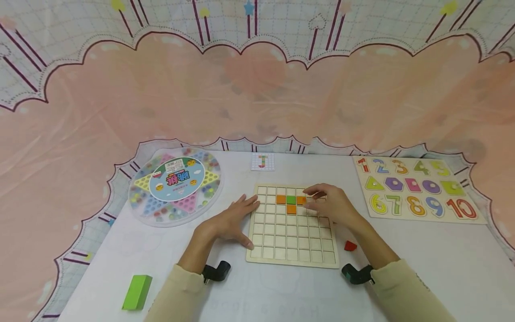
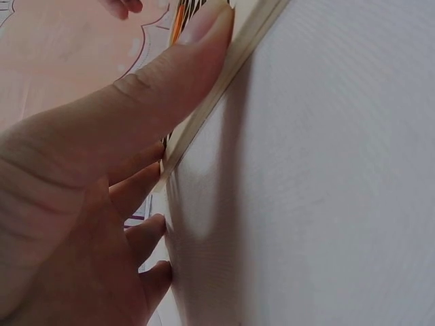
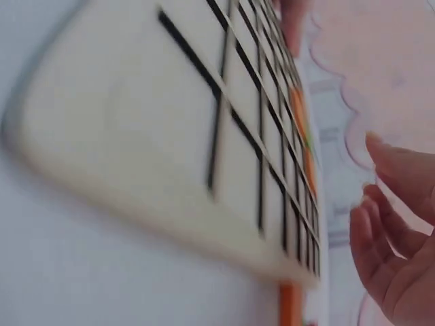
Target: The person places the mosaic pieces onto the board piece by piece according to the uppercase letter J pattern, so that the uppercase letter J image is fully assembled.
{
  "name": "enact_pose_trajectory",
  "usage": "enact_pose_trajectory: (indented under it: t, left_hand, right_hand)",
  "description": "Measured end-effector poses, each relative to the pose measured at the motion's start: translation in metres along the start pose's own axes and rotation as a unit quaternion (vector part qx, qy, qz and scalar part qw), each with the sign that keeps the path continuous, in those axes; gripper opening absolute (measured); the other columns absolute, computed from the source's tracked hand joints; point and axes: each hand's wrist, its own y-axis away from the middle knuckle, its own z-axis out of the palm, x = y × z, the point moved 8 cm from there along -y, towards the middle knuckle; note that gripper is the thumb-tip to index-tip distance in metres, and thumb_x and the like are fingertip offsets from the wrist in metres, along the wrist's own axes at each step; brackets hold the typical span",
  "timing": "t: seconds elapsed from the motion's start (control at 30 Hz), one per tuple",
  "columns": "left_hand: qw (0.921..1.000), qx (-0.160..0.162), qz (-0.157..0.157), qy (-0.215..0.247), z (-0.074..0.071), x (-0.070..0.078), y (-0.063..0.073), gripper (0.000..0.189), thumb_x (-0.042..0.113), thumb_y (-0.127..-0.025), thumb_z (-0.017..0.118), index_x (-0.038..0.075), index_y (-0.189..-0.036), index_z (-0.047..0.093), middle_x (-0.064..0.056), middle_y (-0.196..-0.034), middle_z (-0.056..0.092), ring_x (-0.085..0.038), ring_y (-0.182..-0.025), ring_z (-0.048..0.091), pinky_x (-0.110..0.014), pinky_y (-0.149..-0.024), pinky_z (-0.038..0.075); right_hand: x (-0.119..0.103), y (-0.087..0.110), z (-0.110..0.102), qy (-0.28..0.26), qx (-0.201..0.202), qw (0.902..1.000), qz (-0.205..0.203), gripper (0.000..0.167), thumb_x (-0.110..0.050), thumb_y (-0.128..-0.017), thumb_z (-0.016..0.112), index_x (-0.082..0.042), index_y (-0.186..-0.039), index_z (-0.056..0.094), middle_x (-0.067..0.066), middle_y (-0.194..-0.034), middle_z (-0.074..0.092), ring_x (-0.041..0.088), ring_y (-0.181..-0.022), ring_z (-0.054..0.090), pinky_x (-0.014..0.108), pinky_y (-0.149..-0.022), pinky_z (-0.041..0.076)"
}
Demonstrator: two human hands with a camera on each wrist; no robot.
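A pale wooden grid board point(image 1: 292, 242) lies on the white table. Near its far side sit orange tiles point(image 1: 291, 209) and a green tile point(image 1: 291, 200), arranged in a T shape. My left hand point(image 1: 231, 221) is spread along the board's left edge, the thumb point(image 2: 197, 41) touching the near part and fingertips the far part. Over the board's right side hovers my right hand point(image 1: 331, 205), beside the rightmost orange tile. In the right wrist view its thumb and loosely bent fingers stand apart with nothing visible between them. An orange piece point(image 3: 291, 302) shows beyond the board's edge there.
A red piece point(image 1: 350, 246) lies right of the board. Behind it stands a small card point(image 1: 263, 162) with a J pattern. To the left are a round Chinese checkers set point(image 1: 177, 179) and a green block point(image 1: 137, 292); a number puzzle point(image 1: 422, 185) lies at right.
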Motion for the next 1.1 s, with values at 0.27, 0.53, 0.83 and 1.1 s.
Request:
enact_pose_trajectory:
  t: [0.27,0.53,0.83,1.1]
  left_hand:
    - [1.0,0.006,-0.001,0.002,-0.001,-0.002,0.003,0.117,0.025,-0.066,0.096,0.008,-0.161,0.029,-0.005,-0.175,0.014,-0.035,-0.163,-0.001,-0.057,-0.132,0.007]
    - [1.0,0.006,0.001,-0.001,-0.002,-0.002,0.003,0.118,0.026,-0.066,0.096,0.007,-0.161,0.029,-0.005,-0.175,0.013,-0.036,-0.163,-0.001,-0.057,-0.132,0.007]
    - [0.9999,0.002,0.011,0.006,0.001,0.002,0.0,0.118,0.024,-0.066,0.096,0.006,-0.161,0.029,-0.006,-0.174,0.014,-0.036,-0.163,-0.002,-0.057,-0.132,0.006]
    - [0.9999,0.003,0.012,0.006,0.0,0.001,0.001,0.118,0.024,-0.066,0.096,0.006,-0.161,0.029,-0.007,-0.174,0.013,-0.037,-0.163,-0.001,-0.058,-0.132,0.007]
  right_hand:
    - [0.03,0.015,-0.035,0.045,0.019,0.9982,0.035,0.043,-0.023,-0.092,0.074,-0.01,-0.132,0.066,0.017,-0.136,0.063,0.036,-0.127,0.055,0.054,-0.105,0.051]
    - [0.056,0.022,-0.044,0.086,0.01,0.9957,0.033,0.038,-0.007,-0.09,0.073,-0.004,-0.128,0.068,0.02,-0.13,0.068,0.04,-0.124,0.059,0.057,-0.105,0.051]
    - [0.063,0.025,-0.045,0.091,0.02,0.9952,0.032,0.026,-0.003,-0.088,0.075,-0.004,-0.114,0.073,0.018,-0.12,0.073,0.037,-0.115,0.062,0.055,-0.104,0.054]
    - [0.06,0.024,-0.047,0.092,0.026,0.9947,0.037,0.014,-0.01,-0.091,0.075,-0.009,-0.104,0.07,0.014,-0.113,0.073,0.032,-0.11,0.063,0.05,-0.1,0.056]
